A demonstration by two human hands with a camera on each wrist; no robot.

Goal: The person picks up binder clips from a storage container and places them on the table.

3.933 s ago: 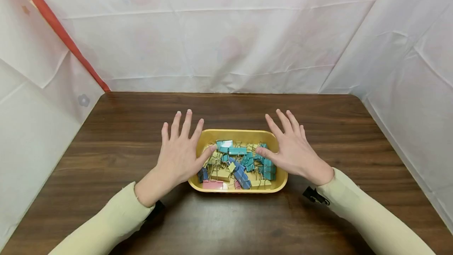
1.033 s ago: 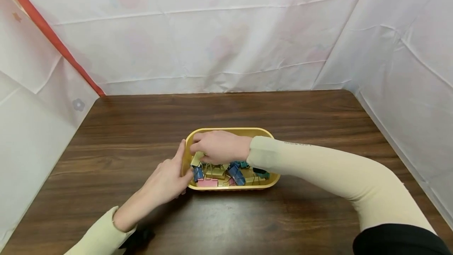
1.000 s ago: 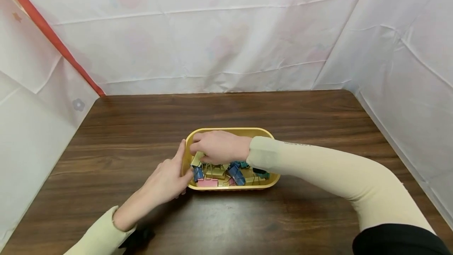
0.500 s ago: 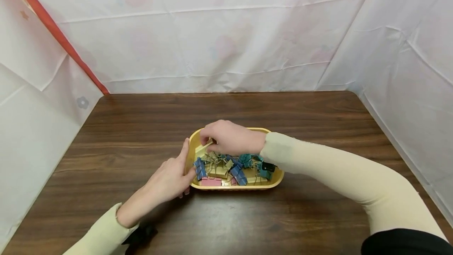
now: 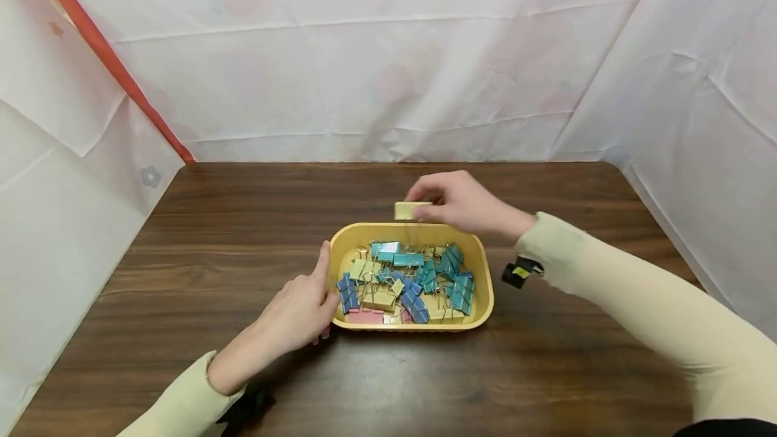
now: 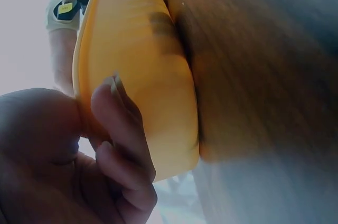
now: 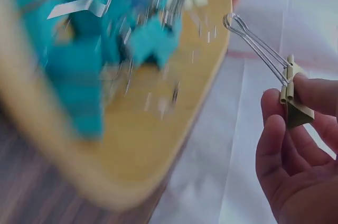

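A yellow plastic basket (image 5: 419,327) stands on the table, full of teal, blue, yellow and pink binder clips (image 5: 408,260). Above its far rim, my right hand (image 5: 466,202) pinches one pale yellow binder clip (image 5: 404,211) between thumb and fingers. In the right wrist view that binder clip (image 7: 297,114) shows its wire handles pointing away from the fingers. My left hand (image 5: 296,310) holds the basket's left end, index finger stretched along it. The left wrist view shows curled fingers (image 6: 127,134) against the basket's outer wall (image 6: 142,49); the inner side of that grip is hidden.
The dark wooden table (image 5: 255,214) carries the basket near its middle. White patterned cloth (image 5: 388,73) hangs behind and on both sides, with a red strip (image 5: 109,59) at the left corner. A black wrist strap (image 5: 521,272) sits by the right cuff.
My right hand has lifted the pale yellow binder clip out of the basket's left part and moved it up and to the right. The left hand stays at the basket's left end.
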